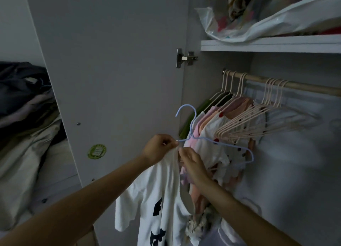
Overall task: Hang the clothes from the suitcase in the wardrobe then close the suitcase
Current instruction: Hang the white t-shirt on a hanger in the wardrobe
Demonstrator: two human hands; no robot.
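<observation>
1. Head view: your left hand pinches the white T-shirt at the left end of the blue hanger; your right hand grips the fabric just beside it.
2. Shirt hangs in front of the open wardrobe, below the rail.
3. Shirt: soft, light, drapes and slips. Hold it at the collar or shoulder seam.
4. Hanger: thin, probably springy. Carry it by the neck under the hook.
5. Dim light; whether the neckline is threaded is unclear.
</observation>
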